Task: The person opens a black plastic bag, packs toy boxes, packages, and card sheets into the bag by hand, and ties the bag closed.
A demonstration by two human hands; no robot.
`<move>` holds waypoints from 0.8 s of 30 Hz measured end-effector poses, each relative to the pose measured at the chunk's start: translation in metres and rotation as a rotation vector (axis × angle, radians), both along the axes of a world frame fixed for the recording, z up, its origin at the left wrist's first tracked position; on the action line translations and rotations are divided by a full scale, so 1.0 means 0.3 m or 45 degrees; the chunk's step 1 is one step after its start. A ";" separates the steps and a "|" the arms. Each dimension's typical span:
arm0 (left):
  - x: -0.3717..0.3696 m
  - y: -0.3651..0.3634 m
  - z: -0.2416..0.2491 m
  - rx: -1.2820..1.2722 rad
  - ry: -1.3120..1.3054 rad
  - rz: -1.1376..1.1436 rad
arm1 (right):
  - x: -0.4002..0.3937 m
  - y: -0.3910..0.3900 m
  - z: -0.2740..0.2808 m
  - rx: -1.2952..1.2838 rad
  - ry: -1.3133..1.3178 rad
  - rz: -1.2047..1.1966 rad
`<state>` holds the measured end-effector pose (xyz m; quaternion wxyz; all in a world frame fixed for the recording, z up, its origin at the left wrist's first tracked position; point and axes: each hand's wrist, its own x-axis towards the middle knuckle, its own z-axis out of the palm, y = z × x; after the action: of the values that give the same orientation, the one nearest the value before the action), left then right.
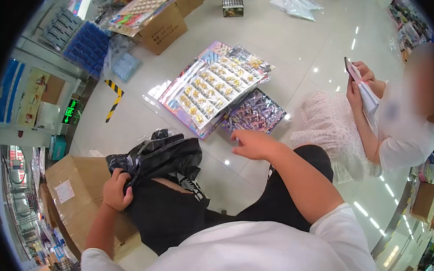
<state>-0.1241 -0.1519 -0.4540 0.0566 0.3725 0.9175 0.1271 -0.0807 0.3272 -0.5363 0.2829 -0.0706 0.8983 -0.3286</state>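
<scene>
My left hand (117, 189) is closed on the edge of a crumpled black plastic bag (169, 154), which spreads over my left knee. In front of me, my right hand (252, 144) reaches out over the floor with its fingers apart and nothing in them. Just beyond its fingertips lies a flat dark purple patterned pack (257, 113). Beside that pack is a stack of display sheets; the top one is a white card (213, 92) with rows of small gold-coloured items under shiny clear wrapping. Larger purple printed sheets (172, 94) stick out beneath it.
An open cardboard box (77, 196) stands at my left. Further off are another carton (164, 32), blue trays (86, 46), a small dark box (232, 7) and clear plastic packs (296, 6). To the right, a person (407, 120) in white holds a phone and papers.
</scene>
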 end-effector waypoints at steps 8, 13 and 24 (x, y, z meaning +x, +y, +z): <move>0.196 -0.030 -0.037 0.355 0.447 0.372 | 0.097 -0.061 -0.067 -0.041 0.081 -0.062; 0.253 0.123 0.110 0.463 0.618 0.237 | 0.102 -0.082 -0.072 -0.112 0.076 -0.045; 0.375 0.561 0.302 0.584 -0.105 -0.303 | 0.288 -0.310 0.181 -0.886 0.781 -0.145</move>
<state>-0.0117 0.0163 -0.3635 0.0223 0.4753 0.8114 0.3395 0.0056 0.2342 -0.4821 -0.0548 -0.2056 0.7794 -0.5893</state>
